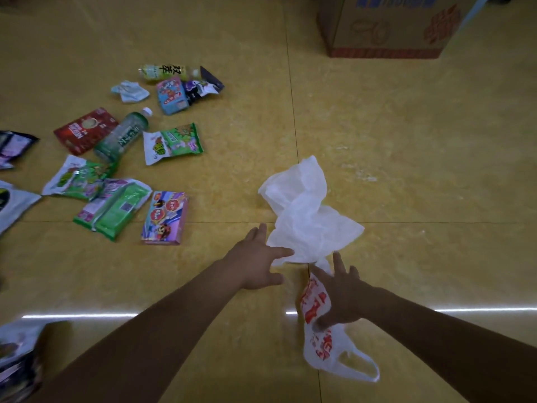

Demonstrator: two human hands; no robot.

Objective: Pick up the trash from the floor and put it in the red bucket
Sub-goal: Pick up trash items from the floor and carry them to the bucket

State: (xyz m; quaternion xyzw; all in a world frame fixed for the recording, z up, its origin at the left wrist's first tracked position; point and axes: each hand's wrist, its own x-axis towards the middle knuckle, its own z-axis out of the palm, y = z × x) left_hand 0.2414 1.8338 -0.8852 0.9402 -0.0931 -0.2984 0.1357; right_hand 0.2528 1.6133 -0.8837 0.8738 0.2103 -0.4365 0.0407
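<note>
The white plastic bag [305, 216] is thin and all crumpled. Its top part is plain white and puffed up. Its lower part has big red print on it, and a handle loop sticks out at the bottom. It could be two bags bunched together; it is hard to tell. The bag is over the yellow floor [406, 141], right in front of the person, between the two hands.

The left hand [255, 263] is spread wide, with straight fingers [280, 251]. One fingertip touches the low edge of the white part. This hand holds nothing.

The right hand [343, 298] is over the red-printed part. Its fingers point up and are spread apart. Its thumb [321, 322] lies on the bag, and the bag goes under the palm. It is not clear if the thumb is pinching the bag or only touching it.

More trash lies on the floor, well apart to the left. There is a green bottle [122, 135], a yellow bottle [165, 72], a red box [85, 129], a pink box [165, 218] and a green snack packet [173, 142]. A big cardboard box [386, 27] stands far back on the right.
</note>
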